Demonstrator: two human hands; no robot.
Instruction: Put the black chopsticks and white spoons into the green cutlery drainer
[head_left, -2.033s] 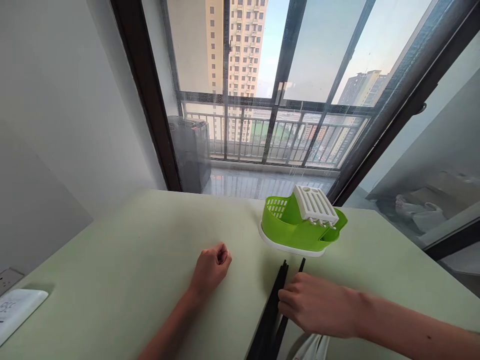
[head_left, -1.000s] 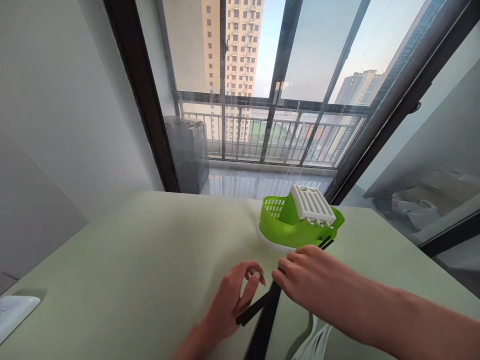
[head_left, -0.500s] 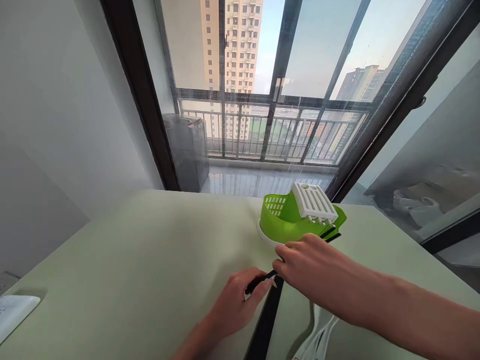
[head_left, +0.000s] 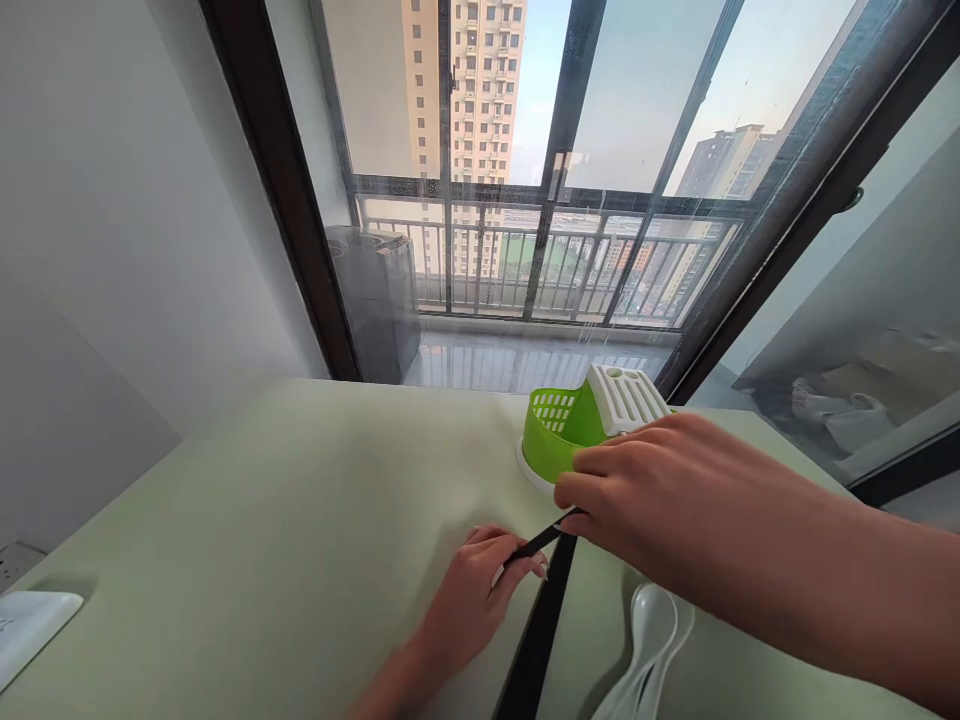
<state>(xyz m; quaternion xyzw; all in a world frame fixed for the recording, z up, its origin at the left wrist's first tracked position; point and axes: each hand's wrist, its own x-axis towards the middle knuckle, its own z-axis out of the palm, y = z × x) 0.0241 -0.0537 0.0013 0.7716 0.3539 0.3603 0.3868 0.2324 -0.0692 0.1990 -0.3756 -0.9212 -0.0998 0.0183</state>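
Note:
My right hand (head_left: 652, 500) pinches a black chopstick (head_left: 541, 539) and hovers in front of a green cutlery holder (head_left: 555, 440) with a white slotted insert (head_left: 626, 392). The stick slants down to the left, where my left hand (head_left: 484, 590) pinches its lower end on the pale green table (head_left: 262, 530). More black chopsticks (head_left: 536, 640) lie in a bundle on the table below my hands. My right hand hides most of the holder.
White plastic spoons (head_left: 649, 640) lie at the near right under my right forearm. A flat white object (head_left: 34, 625) sits at the table's left edge. A large window with dark frames stands right behind the table.
My right hand lifted one chopstick from the bundle and carried it up toward the holder. My left hand opened, slid right and took the stick's lower end.

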